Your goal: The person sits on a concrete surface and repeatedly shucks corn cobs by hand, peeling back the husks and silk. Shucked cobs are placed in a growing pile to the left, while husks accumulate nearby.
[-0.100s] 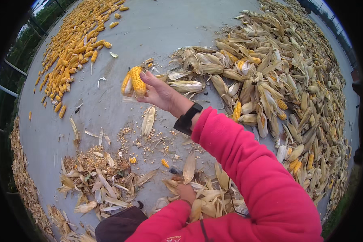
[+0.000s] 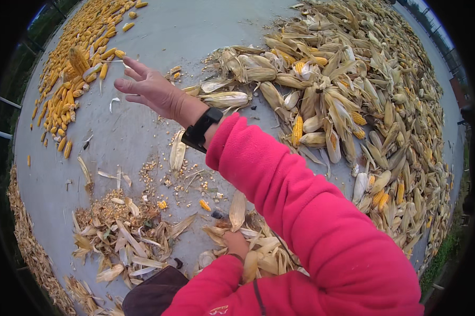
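My right hand [image 2: 152, 94] is stretched out to the far left over the concrete, its fingers spread with nothing in them. Beyond its fingertips, blurred yellow corn cobs [image 2: 79, 62] are in the air in front of a heap of bare cobs [image 2: 63, 108]. Close to my body, my left hand [image 2: 236, 244] is down among loose dry husks [image 2: 269, 253]. A pale husk leaf [image 2: 237, 211] stands up right at its fingers. Those fingers are mostly hidden, so their grip cannot be made out.
A large pile of unhusked corn ears [image 2: 374, 100] covers the right side. Torn husks and scattered kernels [image 2: 116, 210] lie at the lower left. A husked-off leaf [image 2: 178, 151] rests mid-floor, near a small cob piece [image 2: 204, 205]. Dark trouser leg [image 2: 153, 292] shows below.
My right hand has moved left and let go of the corn cobs, which fly toward the cob heap. My left hand has stayed among the husks.
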Tool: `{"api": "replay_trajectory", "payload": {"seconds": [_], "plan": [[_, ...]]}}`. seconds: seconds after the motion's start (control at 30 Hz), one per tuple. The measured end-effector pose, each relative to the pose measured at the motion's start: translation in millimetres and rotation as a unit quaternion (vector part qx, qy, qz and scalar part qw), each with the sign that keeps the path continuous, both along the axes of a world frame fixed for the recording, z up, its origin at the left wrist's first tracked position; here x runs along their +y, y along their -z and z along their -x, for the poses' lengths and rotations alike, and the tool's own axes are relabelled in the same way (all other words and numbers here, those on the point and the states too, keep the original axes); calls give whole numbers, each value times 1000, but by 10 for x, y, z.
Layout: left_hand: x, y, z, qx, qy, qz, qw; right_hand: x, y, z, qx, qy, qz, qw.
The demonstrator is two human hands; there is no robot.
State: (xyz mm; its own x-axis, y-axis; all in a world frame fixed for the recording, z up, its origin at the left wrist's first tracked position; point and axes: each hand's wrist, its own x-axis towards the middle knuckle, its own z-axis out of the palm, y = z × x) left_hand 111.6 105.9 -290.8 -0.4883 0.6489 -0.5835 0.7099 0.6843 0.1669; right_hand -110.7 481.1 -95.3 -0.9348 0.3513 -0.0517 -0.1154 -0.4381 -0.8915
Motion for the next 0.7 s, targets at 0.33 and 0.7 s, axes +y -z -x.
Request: {"api": "replay_trajectory", "payload": {"seconds": [0.33, 0.7], "plan": [[85, -30, 5, -29, -13, 61, 998, -22, 1734, -1842, -273, -38, -765, 583], [132, -35, -6, 1, -3, 91, 996, -68, 1826, -1601, -497, 349, -323, 726]]}}
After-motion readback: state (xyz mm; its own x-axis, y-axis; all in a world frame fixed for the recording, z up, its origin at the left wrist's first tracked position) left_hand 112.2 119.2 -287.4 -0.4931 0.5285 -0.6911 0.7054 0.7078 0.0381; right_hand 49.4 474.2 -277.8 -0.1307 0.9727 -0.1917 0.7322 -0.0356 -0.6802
